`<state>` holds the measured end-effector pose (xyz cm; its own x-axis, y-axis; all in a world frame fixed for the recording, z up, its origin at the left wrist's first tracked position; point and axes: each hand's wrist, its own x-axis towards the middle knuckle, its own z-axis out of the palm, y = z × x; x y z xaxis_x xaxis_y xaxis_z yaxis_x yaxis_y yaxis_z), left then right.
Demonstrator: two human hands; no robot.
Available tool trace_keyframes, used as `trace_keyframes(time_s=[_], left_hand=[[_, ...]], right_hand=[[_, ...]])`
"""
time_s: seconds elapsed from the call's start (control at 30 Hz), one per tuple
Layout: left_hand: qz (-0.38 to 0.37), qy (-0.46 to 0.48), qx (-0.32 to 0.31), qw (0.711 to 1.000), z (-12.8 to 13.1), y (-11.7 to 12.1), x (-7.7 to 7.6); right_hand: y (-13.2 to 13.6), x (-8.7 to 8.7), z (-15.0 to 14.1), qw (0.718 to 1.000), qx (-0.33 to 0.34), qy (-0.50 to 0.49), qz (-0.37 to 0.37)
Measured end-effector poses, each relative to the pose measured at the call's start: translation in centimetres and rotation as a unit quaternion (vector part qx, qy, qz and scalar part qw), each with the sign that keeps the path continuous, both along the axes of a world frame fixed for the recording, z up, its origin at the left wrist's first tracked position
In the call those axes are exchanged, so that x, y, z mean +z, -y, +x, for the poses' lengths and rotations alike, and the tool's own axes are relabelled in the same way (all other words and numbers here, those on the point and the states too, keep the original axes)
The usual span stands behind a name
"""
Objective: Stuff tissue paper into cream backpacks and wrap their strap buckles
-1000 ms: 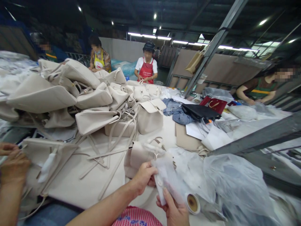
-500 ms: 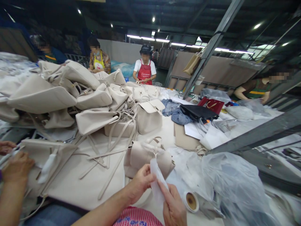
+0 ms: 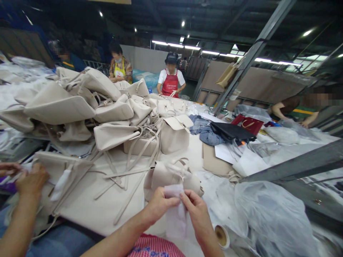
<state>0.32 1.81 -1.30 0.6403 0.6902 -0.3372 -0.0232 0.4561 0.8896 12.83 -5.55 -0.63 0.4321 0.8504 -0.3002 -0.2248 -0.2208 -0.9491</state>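
Observation:
My left hand (image 3: 160, 202) pinches the left edge of a thin, whitish tissue sheet (image 3: 175, 222). My right hand (image 3: 195, 204) grips the same sheet at its right side, fingers closed near the top. The sheet hangs down between both hands, above my red-striped apron. Just behind it stands a beige handbag (image 3: 160, 177) with looped handles on top. A thin strap on that bag runs down to the sheet; whether its end is inside the sheet is hidden.
Beige bags with long straps are piled at the left (image 3: 61, 105). A co-worker's hands (image 3: 32, 178) handle another bag at the near left. On the right are a paper roll (image 3: 222, 236), clear plastic bags (image 3: 270, 214) and a metal beam (image 3: 292, 160). Other people work across the table.
The sheet has been turned and spread, now hanging flatter and wider. My right hand has moved up to its top edge. The whole view has shifted slightly.

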Motion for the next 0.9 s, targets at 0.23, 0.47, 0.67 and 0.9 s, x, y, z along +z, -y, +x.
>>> trace_keyframes(time_s=[0.23,0.47,0.67,0.9], left_hand=[[-0.058,-0.01,0.068,0.996,0.1,-0.7,-0.9],[0.393,-0.127,0.158,0.897,-0.7,-0.8,0.2],[0.263,-0.111,0.062,0.956,-0.9,-0.5,0.8],[0.225,-0.12,0.057,0.965,-0.4,-0.3,0.1]], right_hand=[[-1.2,-0.9,-1.9,0.983,-0.007,-0.184,0.021],[-1.4,-1.3,-2.2,0.992,-0.019,-0.123,0.013],[-1.9,-1.0,-2.0,0.997,-0.02,-0.067,0.009],[-1.5,-1.7,-1.3,0.997,-0.031,0.06,-0.025]])
